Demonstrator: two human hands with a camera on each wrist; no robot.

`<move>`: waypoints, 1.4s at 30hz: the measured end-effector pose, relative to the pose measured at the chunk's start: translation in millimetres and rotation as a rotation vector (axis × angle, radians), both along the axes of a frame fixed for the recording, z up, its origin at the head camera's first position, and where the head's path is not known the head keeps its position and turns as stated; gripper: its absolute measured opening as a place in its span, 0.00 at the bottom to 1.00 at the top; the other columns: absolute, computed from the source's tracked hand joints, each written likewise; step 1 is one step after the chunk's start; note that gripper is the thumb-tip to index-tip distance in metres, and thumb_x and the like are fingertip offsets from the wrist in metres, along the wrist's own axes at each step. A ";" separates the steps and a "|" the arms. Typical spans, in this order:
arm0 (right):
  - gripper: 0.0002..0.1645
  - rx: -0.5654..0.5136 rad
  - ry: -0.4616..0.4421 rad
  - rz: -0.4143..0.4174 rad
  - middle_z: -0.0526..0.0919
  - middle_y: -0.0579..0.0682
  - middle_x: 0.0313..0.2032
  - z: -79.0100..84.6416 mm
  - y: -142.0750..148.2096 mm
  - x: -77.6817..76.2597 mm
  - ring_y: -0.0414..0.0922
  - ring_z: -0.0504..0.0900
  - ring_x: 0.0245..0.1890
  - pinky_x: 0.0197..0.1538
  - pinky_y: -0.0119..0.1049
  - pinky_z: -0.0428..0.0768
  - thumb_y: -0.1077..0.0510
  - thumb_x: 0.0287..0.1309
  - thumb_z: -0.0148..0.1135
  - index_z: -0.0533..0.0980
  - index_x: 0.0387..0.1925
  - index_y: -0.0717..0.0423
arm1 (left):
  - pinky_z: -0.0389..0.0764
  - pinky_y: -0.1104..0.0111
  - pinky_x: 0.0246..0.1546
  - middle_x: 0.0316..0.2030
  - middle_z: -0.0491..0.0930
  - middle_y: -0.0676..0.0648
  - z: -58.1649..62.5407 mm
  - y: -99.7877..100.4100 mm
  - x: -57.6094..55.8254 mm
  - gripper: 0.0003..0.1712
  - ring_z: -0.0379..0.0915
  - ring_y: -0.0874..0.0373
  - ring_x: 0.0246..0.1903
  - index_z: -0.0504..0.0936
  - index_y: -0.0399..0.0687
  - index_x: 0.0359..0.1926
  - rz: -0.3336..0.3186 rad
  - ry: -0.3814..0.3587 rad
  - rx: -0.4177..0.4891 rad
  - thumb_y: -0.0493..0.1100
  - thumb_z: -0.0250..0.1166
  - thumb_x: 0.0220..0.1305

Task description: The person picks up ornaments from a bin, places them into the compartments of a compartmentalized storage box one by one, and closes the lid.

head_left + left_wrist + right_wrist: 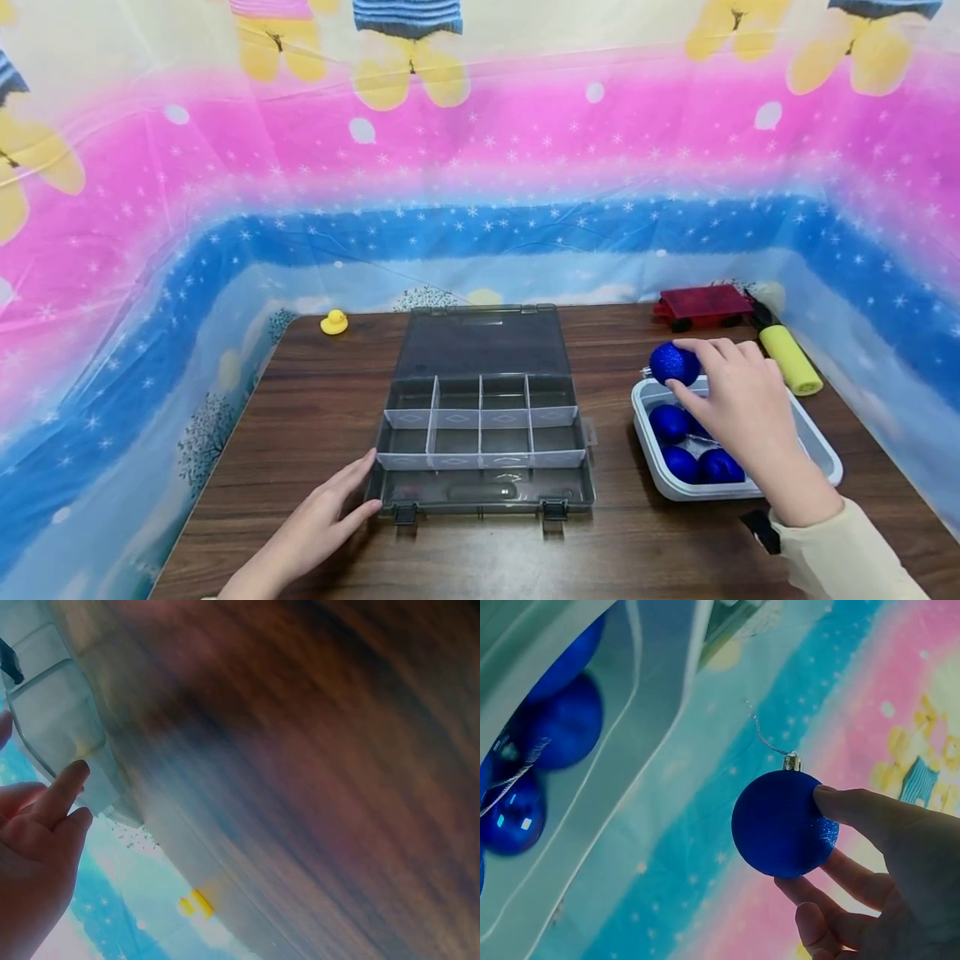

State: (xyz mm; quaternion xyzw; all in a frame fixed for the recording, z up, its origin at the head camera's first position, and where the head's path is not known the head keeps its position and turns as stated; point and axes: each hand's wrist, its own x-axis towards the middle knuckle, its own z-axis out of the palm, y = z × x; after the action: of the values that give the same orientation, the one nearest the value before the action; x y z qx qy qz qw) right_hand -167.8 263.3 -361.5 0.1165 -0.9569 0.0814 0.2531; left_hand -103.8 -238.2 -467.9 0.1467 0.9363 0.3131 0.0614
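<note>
My right hand (pixel 746 400) pinches a glittery blue Christmas ball (pixel 675 365) between thumb and fingers, above the left rim of a white plastic tub (pixel 647 450). In the right wrist view the ball (pixel 780 825) shows a silver cap with a thin string. Several more blue balls (pixel 681 464) lie in the tub, partly hidden by my right hand. A smoky grey compartment box (pixel 480 492) lies with its lid (pixel 483 342) raised at the back, and its divided sections hold nothing. My left hand (pixel 322 517) touches the box's left front corner, fingers fairly straight.
A yellow rubber duck (pixel 333 322) sits at the far left of the wooden table (pixel 300 417). Behind the tub stand a red toy cart (pixel 705 305) and a yellow-green cylinder (pixel 791 360). A patterned cloth (pixel 525 167) hangs around the table.
</note>
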 end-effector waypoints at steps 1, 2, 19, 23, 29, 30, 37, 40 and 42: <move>0.33 -0.005 0.004 0.005 0.80 0.62 0.45 -0.7 -3.9 -0.4 0.60 0.71 0.41 0.35 0.54 0.70 0.48 0.47 0.75 0.77 0.55 0.56 | 0.65 0.49 0.60 0.69 0.59 0.40 0.2 0.3 -0.4 0.39 0.59 0.45 0.66 0.56 0.43 0.74 0.001 -0.006 0.002 0.49 0.61 0.69; 0.33 -0.009 0.007 0.011 0.80 0.62 0.45 -1.5 -7.9 -0.9 0.60 0.71 0.41 0.35 0.54 0.70 0.48 0.47 0.76 0.77 0.55 0.55 | 0.65 0.49 0.60 0.69 0.59 0.39 0.4 0.5 -0.7 0.39 0.59 0.46 0.66 0.56 0.43 0.74 0.001 -0.008 0.002 0.49 0.61 0.69; 0.31 -0.135 -0.066 0.064 0.82 0.55 0.41 -18.9 -70.0 -22.1 0.54 0.72 0.39 0.38 0.49 0.71 0.47 0.48 0.75 0.78 0.55 0.51 | 0.66 0.50 0.59 0.67 0.63 0.38 0.2 1.8 -0.5 0.38 0.61 0.45 0.64 0.58 0.39 0.72 -0.003 0.012 0.008 0.50 0.61 0.68; 0.30 -0.155 -0.073 0.090 0.82 0.55 0.42 -23.7 -84.7 -26.5 0.54 0.73 0.40 0.38 0.49 0.71 0.47 0.50 0.74 0.78 0.54 0.51 | 0.67 0.51 0.58 0.66 0.64 0.38 0.1 2.1 0.8 0.39 0.62 0.45 0.64 0.59 0.39 0.72 -0.008 0.021 0.023 0.50 0.62 0.68; 0.29 -0.185 -0.103 0.076 0.83 0.55 0.43 -34.9 -103.6 -33.2 0.54 0.73 0.39 0.38 0.49 0.71 0.46 0.49 0.74 0.79 0.53 0.51 | 0.69 0.51 0.57 0.66 0.64 0.37 -1.3 2.2 1.4 0.39 0.62 0.45 0.63 0.59 0.38 0.72 -0.026 0.035 0.031 0.49 0.63 0.67; 0.29 -0.185 -0.111 0.067 0.83 0.55 0.43 -37.2 -105.8 -34.8 0.54 0.73 0.39 0.38 0.48 0.71 0.46 0.50 0.74 0.79 0.53 0.51 | 0.69 0.51 0.57 0.66 0.64 0.37 -1.5 2.2 1.2 0.39 0.62 0.45 0.63 0.59 0.38 0.72 -0.026 0.036 0.031 0.49 0.63 0.67; 0.29 -0.175 -0.169 0.027 0.82 0.57 0.46 -50.0 -114.5 -44.1 0.56 0.75 0.42 0.42 0.51 0.72 0.46 0.51 0.73 0.79 0.54 0.53 | 0.69 0.51 0.57 0.66 0.64 0.37 -1.8 2.0 1.2 0.39 0.63 0.44 0.63 0.59 0.38 0.72 -0.022 0.045 0.028 0.48 0.63 0.67; 0.30 -0.166 -0.190 0.024 0.82 0.57 0.46 -53.5 -116.4 -46.9 0.56 0.75 0.42 0.43 0.52 0.73 0.46 0.51 0.73 0.79 0.54 0.53 | 0.69 0.51 0.57 0.66 0.64 0.37 -1.6 2.1 1.9 0.39 0.63 0.44 0.63 0.59 0.37 0.72 -0.020 0.046 0.027 0.48 0.63 0.67; 0.30 -0.157 -0.203 0.019 0.82 0.57 0.46 -56.3 -117.4 -49.0 0.57 0.75 0.43 0.44 0.52 0.73 0.45 0.51 0.73 0.79 0.54 0.53 | 0.69 0.51 0.57 0.66 0.64 0.37 -1.6 2.1 2.2 0.39 0.63 0.44 0.63 0.59 0.37 0.72 -0.019 0.043 0.025 0.48 0.63 0.67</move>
State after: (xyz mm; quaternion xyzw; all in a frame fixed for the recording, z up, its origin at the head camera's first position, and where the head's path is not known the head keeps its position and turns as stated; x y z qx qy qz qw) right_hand -216.8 145.9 -417.9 0.0968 -0.9672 0.1699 0.1624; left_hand -101.6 -236.1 -469.5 0.1632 0.9320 0.3209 0.0422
